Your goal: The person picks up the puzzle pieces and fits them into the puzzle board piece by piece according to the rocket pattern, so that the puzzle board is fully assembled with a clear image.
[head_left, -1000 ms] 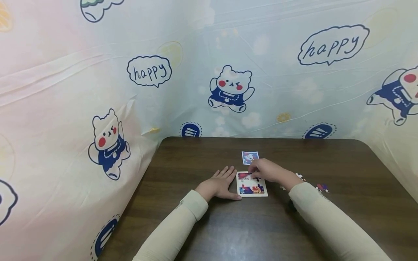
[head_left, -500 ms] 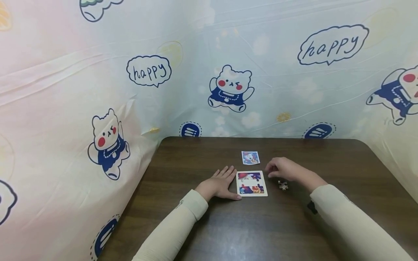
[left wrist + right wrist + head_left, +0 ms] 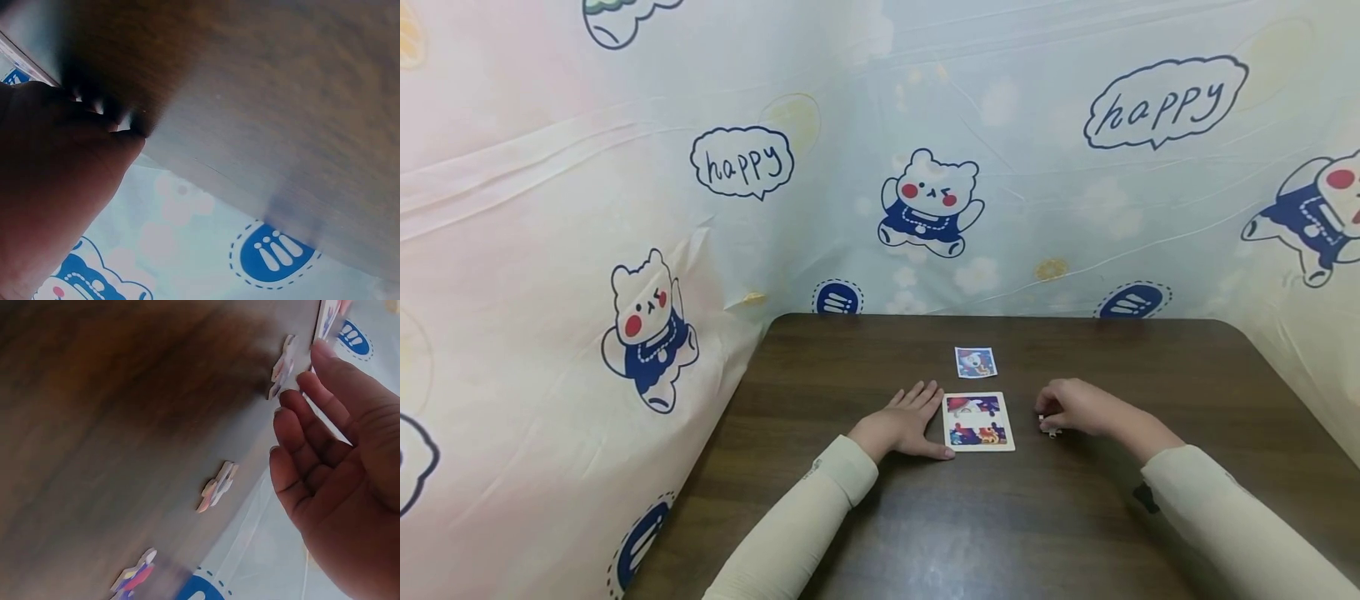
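Note:
A jigsaw board (image 3: 973, 420) with a white rim lies on the table, with colourful pieces along its top and bottom and a white band between. My left hand (image 3: 906, 423) rests flat at its left edge, fingers spread, thumb at the lower left corner. To the right of the board, my right hand (image 3: 1078, 408) hovers low over a puzzle piece (image 3: 1049, 426), partly covering it. In the right wrist view, that hand's loosely bent fingers (image 3: 289, 428) and thumb are close to a puzzle piece (image 3: 284, 367), with no grip on it visible.
Behind the board lies a small picture card (image 3: 975, 363). Two more puzzle pieces, one pale (image 3: 217, 486) and one purple and pink (image 3: 134, 575), lie on the dark wooden table (image 3: 865, 350). A printed cloth (image 3: 850, 108) hangs behind the table.
My right hand has left the top of the board and moved right, then down to the loose puzzle piece. The left hand has stayed where it was.

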`<state>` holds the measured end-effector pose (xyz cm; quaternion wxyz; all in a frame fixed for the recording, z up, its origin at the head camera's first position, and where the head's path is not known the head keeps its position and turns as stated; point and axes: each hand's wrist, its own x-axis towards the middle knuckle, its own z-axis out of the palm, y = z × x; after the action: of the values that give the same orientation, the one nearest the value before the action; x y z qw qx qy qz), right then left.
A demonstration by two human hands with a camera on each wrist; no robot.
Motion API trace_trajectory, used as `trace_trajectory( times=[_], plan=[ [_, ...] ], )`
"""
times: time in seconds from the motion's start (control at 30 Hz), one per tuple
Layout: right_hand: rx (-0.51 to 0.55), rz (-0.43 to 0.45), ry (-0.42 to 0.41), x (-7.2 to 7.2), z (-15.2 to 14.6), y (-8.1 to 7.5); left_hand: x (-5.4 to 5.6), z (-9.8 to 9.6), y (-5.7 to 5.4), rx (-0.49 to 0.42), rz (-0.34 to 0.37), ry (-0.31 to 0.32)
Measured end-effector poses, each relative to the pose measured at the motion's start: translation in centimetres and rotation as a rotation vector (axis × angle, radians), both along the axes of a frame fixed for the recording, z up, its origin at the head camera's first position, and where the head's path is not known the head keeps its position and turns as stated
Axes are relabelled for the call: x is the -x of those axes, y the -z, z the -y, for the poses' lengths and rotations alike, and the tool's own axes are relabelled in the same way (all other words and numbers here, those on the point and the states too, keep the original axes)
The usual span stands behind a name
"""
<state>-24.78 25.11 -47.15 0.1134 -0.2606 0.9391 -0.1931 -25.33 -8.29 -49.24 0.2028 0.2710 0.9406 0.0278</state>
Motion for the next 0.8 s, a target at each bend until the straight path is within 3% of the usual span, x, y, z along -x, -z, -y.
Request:
trace_trajectory(
  times=[0.23,0.6,0.8],
  plan=[
    [-0.042,-0.025,0.026,-0.45,-0.32,0.52,0.46,-0.09,0.69,0.024,0.007,-0.023],
    [0.003,-0.013,-0.013,-0.40,0.07,0.62,-0.01,-0.08,0.19,-0.003,-0.005,-0.007],
    [-0.040,-0.027,0.051,-0.50,0.27,0.60,-0.07,-0.06,0.06,-0.002,0.000,-0.008]
  ],
)
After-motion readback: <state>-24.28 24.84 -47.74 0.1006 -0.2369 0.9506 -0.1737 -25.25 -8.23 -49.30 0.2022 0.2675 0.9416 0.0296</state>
